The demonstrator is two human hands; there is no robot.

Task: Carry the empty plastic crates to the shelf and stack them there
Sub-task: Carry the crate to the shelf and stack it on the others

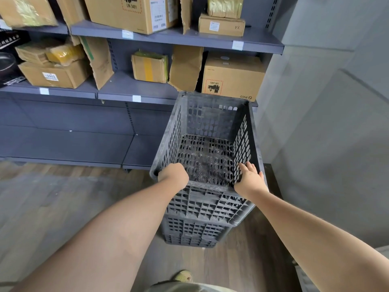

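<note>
A black perforated plastic crate is empty and sits on top of a stack of similar black crates that stands on the floor in front of the grey shelf unit. My left hand is curled over the near left corner of the top crate's rim. On the near right corner rests my right hand, fingers spread along the rim and side wall. The top crate tilts slightly away from me.
Cardboard boxes fill the upper shelves. The low bottom shelf is bare grey metal. A grey wall stands close on the right of the stack. Wood-look floor lies to the left. My shoe shows below.
</note>
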